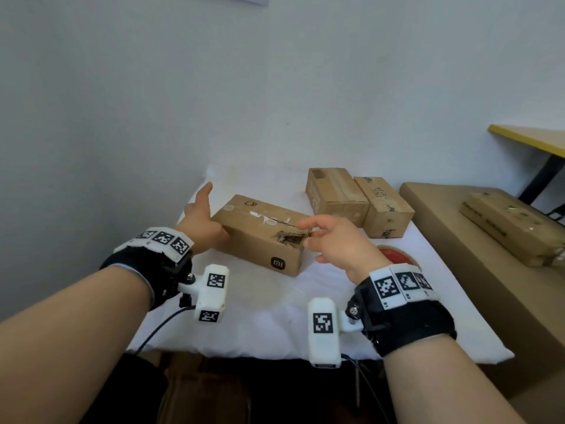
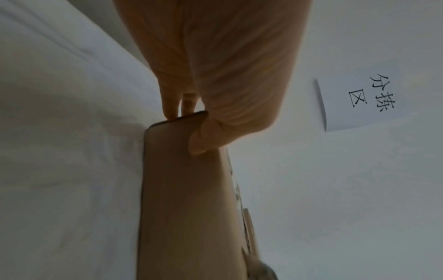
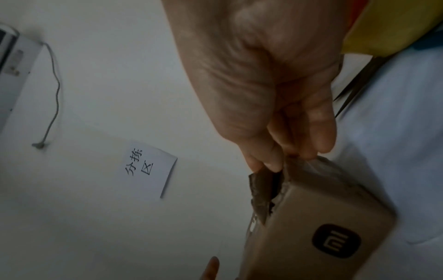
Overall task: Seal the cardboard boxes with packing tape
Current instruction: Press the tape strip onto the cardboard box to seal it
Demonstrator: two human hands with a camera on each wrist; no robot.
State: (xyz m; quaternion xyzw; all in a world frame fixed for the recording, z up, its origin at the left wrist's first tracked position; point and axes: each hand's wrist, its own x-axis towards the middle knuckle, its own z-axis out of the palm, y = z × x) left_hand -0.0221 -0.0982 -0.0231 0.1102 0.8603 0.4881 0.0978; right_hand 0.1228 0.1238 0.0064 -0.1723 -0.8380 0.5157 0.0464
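A brown cardboard box [image 1: 260, 234] with a black logo lies slanted on the white-clothed table [image 1: 275, 316]; its right end has a torn hole [image 1: 289, 238]. My left hand [image 1: 204, 218] rests against the box's left end, index finger raised clear. In the left wrist view straight fingers [image 2: 170, 108] touch the box [image 2: 187, 208] at its far corner and the thumb lies on its face. My right hand [image 1: 333, 240] reaches the torn end; its fingertips [image 3: 273, 163] touch the ragged flap [image 3: 262, 191]. A red tape roll [image 1: 394, 255] lies behind my right wrist, partly hidden.
Two more cardboard boxes [image 1: 336, 197] [image 1: 385, 206] stand side by side at the table's back right. A big carton [image 1: 458, 240] adjoins the table's right edge, with a flat box [image 1: 513, 228] on top. The wall, close behind, carries a paper sign [image 3: 148, 170].
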